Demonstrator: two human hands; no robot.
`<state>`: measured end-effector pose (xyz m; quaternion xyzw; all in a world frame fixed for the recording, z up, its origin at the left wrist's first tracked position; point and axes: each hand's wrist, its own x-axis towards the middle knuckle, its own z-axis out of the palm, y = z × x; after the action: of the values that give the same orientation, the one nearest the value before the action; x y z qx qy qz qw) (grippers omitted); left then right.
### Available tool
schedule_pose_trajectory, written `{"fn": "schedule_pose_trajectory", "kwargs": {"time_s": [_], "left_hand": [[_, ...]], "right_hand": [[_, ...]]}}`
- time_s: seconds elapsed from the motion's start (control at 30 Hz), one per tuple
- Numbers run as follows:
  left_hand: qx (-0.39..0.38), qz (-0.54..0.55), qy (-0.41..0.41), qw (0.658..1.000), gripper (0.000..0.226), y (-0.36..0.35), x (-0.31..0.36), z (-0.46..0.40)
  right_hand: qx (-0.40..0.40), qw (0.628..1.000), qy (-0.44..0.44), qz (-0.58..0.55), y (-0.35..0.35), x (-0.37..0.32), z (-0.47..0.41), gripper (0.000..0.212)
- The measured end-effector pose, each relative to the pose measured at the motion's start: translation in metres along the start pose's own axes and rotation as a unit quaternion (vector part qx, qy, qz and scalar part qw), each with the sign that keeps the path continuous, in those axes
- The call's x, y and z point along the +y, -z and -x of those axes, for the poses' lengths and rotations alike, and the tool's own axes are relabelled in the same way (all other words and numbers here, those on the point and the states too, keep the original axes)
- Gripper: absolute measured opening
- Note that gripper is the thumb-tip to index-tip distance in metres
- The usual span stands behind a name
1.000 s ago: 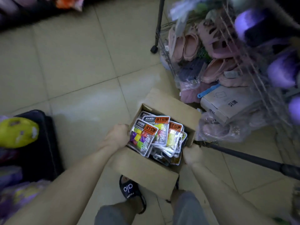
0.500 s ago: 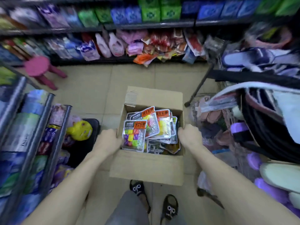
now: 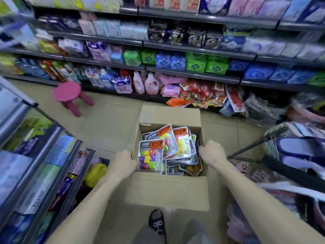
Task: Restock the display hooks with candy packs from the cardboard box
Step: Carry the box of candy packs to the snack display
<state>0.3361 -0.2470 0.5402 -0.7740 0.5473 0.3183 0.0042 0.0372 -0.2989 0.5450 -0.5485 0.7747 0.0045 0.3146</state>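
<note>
An open cardboard box (image 3: 167, 189) is held up in front of me above the floor, its flaps folded out. Inside lie several candy packs (image 3: 152, 155) with clear fronts, orange labels and coloured sweets. My left hand (image 3: 123, 162) grips the box's left wall, fingers curled over the rim. My right hand (image 3: 212, 152) grips the right wall the same way. No display hooks can be made out in this view.
A pink stool (image 3: 69, 93) stands on the tiled floor ahead left. Stocked shelves (image 3: 175, 69) run across the back. A shelf unit (image 3: 35, 155) flanks my left, a rack with slippers (image 3: 299, 148) my right. A black sandal (image 3: 157, 224) shows below.
The box has come up off the floor in both hands. The view has swung up from the floor to the aisle and the back shelves.
</note>
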Motion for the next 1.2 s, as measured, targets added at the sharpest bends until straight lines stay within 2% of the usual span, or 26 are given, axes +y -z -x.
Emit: {"fn": "schedule_pose_trajectory", "kwargs": {"time_s": [0.2, 0.3, 0.43, 0.63, 0.7, 0.83, 0.97, 1.1, 1.2], "left_hand": [[-0.009, 0.043, 0.040, 0.998, 0.015, 0.071, 0.030, -0.083], [0.007, 0.078, 0.076, 0.994, 0.019, 0.100, 0.042, -0.133], [0.052, 0.092, 0.136, 0.985, 0.016, 0.136, 0.056, -0.195], [0.112, 0.118, 0.217, 0.963, 0.024, 0.198, 0.065, -0.271], [0.118, 0.130, 0.244, 0.954, 0.028, 0.219, 0.057, -0.298], [0.142, 0.170, 0.280, 0.934, 0.020, 0.255, 0.031, -0.355], [0.154, 0.206, 0.313, 0.914, 0.033, 0.289, -0.007, -0.406], [0.170, 0.235, 0.343, 0.894, 0.020, 0.329, -0.042, -0.436], [0.191, 0.268, 0.365, 0.871, 0.020, 0.363, -0.075, -0.454]], "right_hand": [[-0.026, 0.998, 0.049, 0.018, 0.041, -0.084, -0.099, 0.014], [-0.036, 0.994, 0.093, 0.032, 0.058, -0.133, -0.167, 0.015], [-0.064, 0.982, 0.164, 0.070, 0.079, -0.211, -0.261, 0.028], [-0.076, 0.956, 0.259, 0.116, 0.105, -0.342, -0.357, 0.031], [-0.082, 0.947, 0.282, 0.130, 0.106, -0.390, -0.384, 0.029], [-0.094, 0.929, 0.322, 0.159, 0.092, -0.485, -0.430, 0.035], [-0.119, 0.915, 0.338, 0.188, 0.067, -0.579, -0.466, 0.037], [-0.131, 0.879, 0.397, 0.229, 0.042, -0.678, -0.486, 0.039], [-0.141, 0.856, 0.432, 0.247, 0.020, -0.751, -0.493, 0.034]]}}
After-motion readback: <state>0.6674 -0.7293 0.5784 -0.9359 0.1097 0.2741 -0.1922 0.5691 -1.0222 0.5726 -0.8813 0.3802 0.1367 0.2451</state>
